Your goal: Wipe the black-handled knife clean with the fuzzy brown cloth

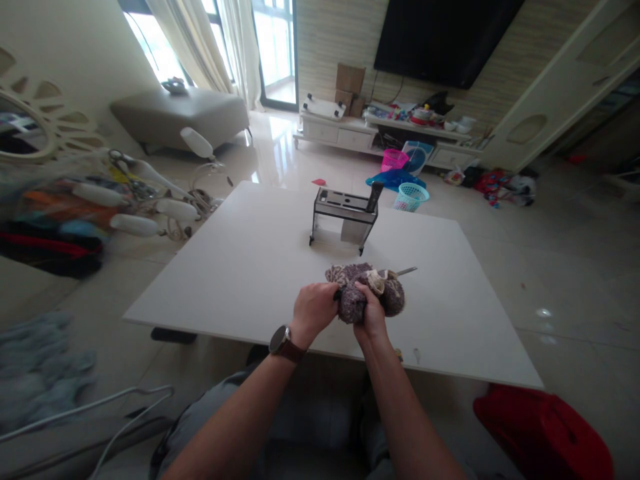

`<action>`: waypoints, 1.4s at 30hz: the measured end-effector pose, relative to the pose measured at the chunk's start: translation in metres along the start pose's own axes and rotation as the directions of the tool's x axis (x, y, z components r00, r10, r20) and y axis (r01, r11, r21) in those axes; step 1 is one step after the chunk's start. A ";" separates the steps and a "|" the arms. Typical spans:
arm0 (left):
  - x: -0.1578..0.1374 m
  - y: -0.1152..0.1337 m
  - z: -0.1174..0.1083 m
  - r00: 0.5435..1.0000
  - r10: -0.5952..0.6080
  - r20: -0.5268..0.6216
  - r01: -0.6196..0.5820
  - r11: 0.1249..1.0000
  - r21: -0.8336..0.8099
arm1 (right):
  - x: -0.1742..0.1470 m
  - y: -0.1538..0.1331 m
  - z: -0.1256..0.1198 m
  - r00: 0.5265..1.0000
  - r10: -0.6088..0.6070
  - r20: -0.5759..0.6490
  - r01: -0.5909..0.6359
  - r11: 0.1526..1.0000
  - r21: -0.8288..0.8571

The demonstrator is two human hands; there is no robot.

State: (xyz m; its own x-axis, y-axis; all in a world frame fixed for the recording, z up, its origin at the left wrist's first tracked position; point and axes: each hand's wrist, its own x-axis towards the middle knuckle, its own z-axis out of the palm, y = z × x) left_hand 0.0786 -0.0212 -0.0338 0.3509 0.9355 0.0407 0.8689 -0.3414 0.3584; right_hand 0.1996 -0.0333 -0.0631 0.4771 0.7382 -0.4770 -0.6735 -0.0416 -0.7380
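Note:
In front of me, over the near part of the table, my left hand [316,308] is closed around the dark handle of a knife. Its narrow metal blade [409,271] pokes out to the right, past a bunched, fuzzy brown-grey cloth [354,303]. My right hand [373,313] grips that cloth, which wraps around the blade and hides most of it. Just beyond my hands stands a knife rack [345,203] with a dark top and clear sides. One black-handled knife [374,197] sits in the rack's right end.
The white table [240,267] spreads around my hands. A small red piece [319,182] lies at its far edge. Beyond are a turquoise basket [412,196] and a pink basket [394,160]. A lamp [175,209] stands left, and a red item [545,433] at near right.

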 end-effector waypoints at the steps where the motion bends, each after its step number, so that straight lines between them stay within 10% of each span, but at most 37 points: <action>1: 0.000 0.000 0.000 1.000 0.000 0.001 0.000 1.000 0.002 | 0.000 0.000 0.000 1.000 -0.002 0.000 0.002 1.000 -0.001; 42: 0.001 -0.001 0.003 1.000 0.013 0.014 -0.013 1.000 0.012 | 0.001 -0.002 0.001 0.999 0.041 0.010 -0.041 0.999 0.022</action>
State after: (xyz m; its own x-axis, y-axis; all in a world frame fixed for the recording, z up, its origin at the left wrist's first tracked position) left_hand 0.0793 -0.0206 -0.0365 0.3667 0.9298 0.0325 0.8684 -0.3546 0.3467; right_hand 0.2006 -0.0323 -0.0620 0.4434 0.7429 -0.5015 -0.7044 -0.0572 -0.7075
